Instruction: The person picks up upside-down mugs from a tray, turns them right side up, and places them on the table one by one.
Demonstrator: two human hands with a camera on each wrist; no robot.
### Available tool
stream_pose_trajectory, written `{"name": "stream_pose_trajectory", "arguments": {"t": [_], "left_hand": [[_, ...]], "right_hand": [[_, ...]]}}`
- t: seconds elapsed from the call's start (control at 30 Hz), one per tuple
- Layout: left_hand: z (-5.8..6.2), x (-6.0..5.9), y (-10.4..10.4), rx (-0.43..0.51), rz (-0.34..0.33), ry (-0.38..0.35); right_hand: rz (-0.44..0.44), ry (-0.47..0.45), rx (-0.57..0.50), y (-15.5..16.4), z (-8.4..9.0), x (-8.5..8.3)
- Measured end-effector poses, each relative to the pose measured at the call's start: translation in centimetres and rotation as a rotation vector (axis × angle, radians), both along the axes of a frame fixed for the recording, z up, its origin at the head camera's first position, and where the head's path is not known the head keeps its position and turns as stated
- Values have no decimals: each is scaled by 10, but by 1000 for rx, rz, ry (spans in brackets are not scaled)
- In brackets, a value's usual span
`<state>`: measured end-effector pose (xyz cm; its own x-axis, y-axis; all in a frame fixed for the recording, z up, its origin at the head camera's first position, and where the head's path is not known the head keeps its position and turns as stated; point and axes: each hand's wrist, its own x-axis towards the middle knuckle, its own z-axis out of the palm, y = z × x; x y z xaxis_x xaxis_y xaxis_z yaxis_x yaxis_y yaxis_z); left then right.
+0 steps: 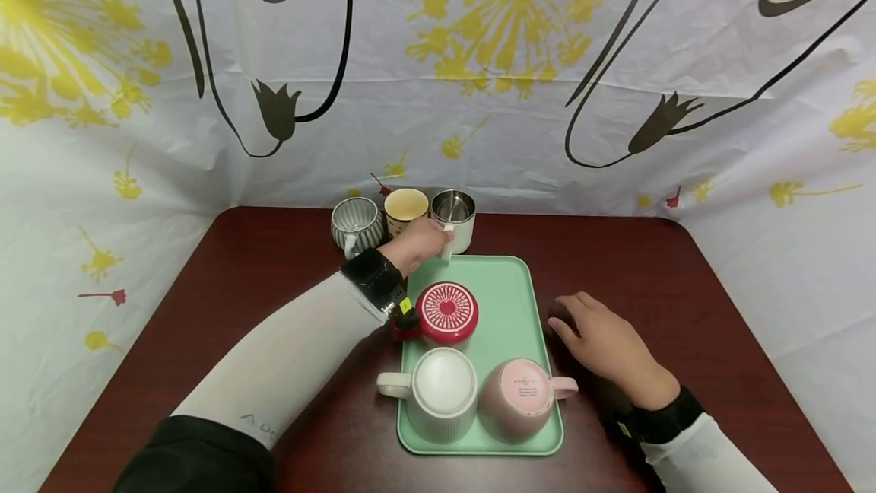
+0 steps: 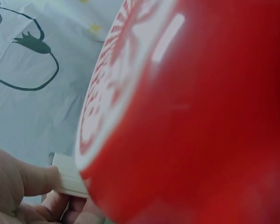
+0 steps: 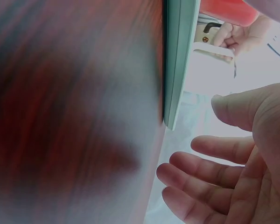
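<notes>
While gripping: steel mug's (image 1: 455,217) handle.

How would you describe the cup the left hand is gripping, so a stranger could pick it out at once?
Behind the green tray, three cups stand in a row by the curtain. It is the rightmost, the steel-lined white mug, its handle in the left hand. Its neighbours are grey-ribbed and cream.

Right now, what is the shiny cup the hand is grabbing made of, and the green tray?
The shiny cup looks like steel inside, since its rim and inner wall gleam like a mirror; its white handle, which the left hand grips, may be plastic. The green tray looks like matte plastic: smooth, even mint colour, rounded rim, no shine.
</notes>
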<state>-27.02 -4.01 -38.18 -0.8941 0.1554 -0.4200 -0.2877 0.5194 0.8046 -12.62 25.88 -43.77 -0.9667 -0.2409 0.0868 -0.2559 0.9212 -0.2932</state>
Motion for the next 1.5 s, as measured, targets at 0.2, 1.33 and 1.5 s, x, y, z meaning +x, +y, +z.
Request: {"name": "stream_pose_trajectory", "arguments": {"t": [0.2, 1.33, 1.5], "left_hand": [[0, 3, -1, 26, -12, 16], [1, 96, -85, -112, -147, 305], [-14, 102, -94, -48, -192, 205]], "right_hand": [[6, -8, 2, -1, -2, 0], [8, -38, -4, 1, -4, 2], [8, -35, -8, 2, -3, 2]]}}
